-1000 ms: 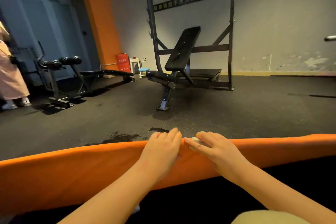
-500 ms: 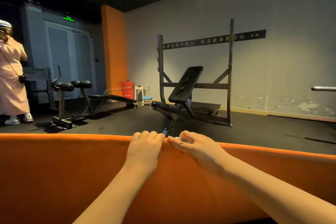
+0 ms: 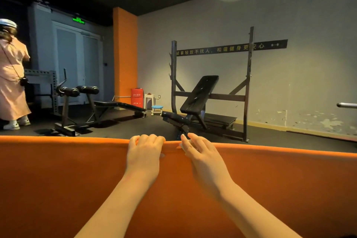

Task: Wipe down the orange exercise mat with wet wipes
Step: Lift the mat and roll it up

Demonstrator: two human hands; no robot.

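Note:
The orange exercise mat (image 3: 58, 179) stands raised in front of me and fills the lower half of the head view. Its top edge runs across the frame. My left hand (image 3: 144, 152) grips that edge at the middle, fingers curled over it. Just to the right, my right hand (image 3: 202, 156) holds the same edge with longer, flatter fingers; its thumb is hidden. A small pale bit of wet wipe (image 3: 181, 146) shows under the right fingertips, against the mat.
Beyond the mat lies dark gym flooring. An incline bench in a black rack (image 3: 201, 94) stands straight ahead, a sit-up bench (image 3: 108, 104) to its left. A person in a pink dress (image 3: 11, 75) stands far left. A metal bar end (image 3: 346, 105) juts in at right.
Both hands have lifted the mat's edge from low near the floor to upright. The mat now covers much more of the view, and my view has tilted up toward the wall.

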